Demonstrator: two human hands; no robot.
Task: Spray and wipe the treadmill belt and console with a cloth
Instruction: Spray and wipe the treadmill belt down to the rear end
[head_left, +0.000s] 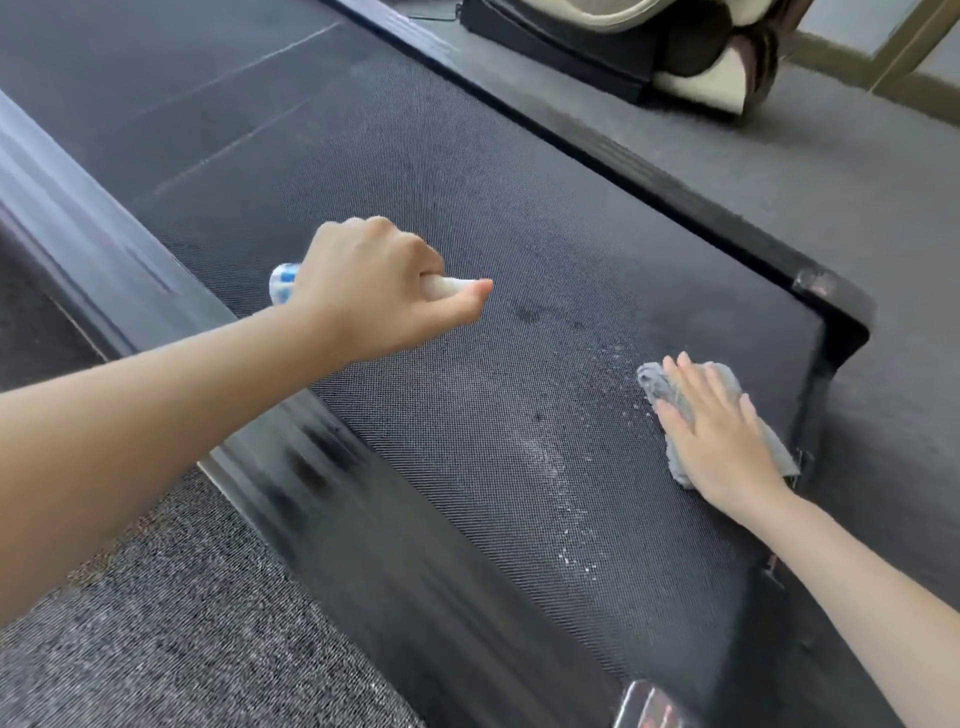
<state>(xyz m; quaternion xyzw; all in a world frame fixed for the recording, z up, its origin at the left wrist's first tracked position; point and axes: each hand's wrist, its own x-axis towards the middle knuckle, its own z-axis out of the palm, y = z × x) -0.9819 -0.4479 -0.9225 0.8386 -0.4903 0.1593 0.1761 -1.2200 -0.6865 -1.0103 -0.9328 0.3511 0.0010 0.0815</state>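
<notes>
The dark textured treadmill belt (467, 208) runs diagonally through the view. My left hand (379, 291) grips a white spray bottle (284, 280) with a blue-patterned label, held above the belt's left part, its white nozzle poking out past my fingers. My right hand (717, 431) lies flat with straight fingers on a grey cloth (655, 384), pressing it onto the belt near its rear right corner. White spray droplets (571, 551) speckle the belt to the left of the cloth. The console is out of view.
Black side rails (337, 483) border the belt on both sides, with an end cap (831, 296) at the right corner. Grey carpet (171, 623) lies at lower left and right. A dark and cream piece of equipment (649, 47) stands at the top.
</notes>
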